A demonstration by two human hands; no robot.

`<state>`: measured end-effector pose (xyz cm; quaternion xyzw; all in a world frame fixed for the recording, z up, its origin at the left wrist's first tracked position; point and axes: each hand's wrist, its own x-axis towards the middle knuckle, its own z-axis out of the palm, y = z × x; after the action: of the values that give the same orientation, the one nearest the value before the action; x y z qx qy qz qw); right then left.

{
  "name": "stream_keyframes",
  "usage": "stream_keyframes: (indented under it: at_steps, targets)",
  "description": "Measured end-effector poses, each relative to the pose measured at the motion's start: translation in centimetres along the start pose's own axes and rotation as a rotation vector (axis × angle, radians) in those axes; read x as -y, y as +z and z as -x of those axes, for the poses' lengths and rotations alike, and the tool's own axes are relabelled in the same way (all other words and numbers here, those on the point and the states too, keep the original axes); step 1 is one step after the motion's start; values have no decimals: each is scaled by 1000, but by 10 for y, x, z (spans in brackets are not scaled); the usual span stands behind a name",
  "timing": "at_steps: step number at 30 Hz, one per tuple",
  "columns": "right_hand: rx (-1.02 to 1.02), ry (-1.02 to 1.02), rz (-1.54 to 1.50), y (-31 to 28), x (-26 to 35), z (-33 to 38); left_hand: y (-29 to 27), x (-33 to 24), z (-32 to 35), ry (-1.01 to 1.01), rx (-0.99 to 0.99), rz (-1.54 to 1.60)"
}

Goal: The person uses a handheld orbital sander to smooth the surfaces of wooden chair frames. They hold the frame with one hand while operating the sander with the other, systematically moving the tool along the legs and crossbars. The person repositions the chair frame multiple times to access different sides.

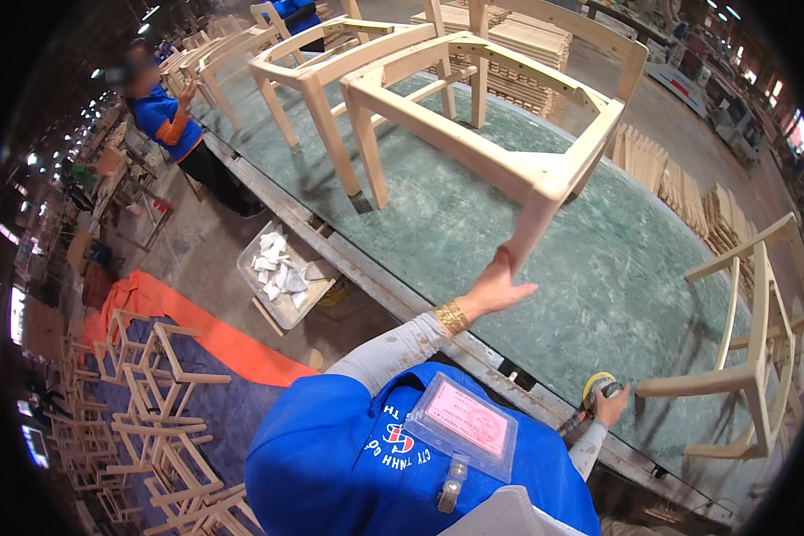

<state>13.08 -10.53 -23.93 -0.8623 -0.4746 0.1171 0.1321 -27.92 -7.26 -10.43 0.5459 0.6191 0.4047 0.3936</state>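
On a long green worktable (473,223) dusted with pale sawdust stands an unfinished chair frame (509,134) of light, bare wood, with square legs, an open rectangular seat frame without a seat panel, and a raised back rail at the far side. The person's left hand (500,288) reaches forward and grips the bottom of the frame's nearest leg, fingers wrapped partly around it and thumb spread, with a gold bracelet (451,317) at the wrist. The right hand (610,406), lower and to the right near the table's near edge, is closed over a small round sander (598,386) with a yellow pad, resting on the tabletop. Another bare-wood chair frame (750,348) stands just right of the sander, and more frames (313,62) stand farther left on the table. Left of the table, a shallow tray (281,277) of white sanding sheets sits on the floor, beside an orange cloth (205,330) and a heap of small wooden frames (152,420). Another worker in a blue shirt (165,121) stands at the far left.
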Motion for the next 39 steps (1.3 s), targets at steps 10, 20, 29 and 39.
stream_keyframes:
  at_steps: [10,20,29,39]
  targets:
    - [-110,132,112,-19,29,35,-42,26,-27,390,312,-64]
    - [-577,-639,-648,-112,329,248,-309,88,-70,440,-774,-65]
    - [-699,-671,-265,-112,503,260,-501,-9,-114,846,-935,-674]
    - [-732,-588,-210,-105,527,267,-564,34,-177,353,-379,-762]
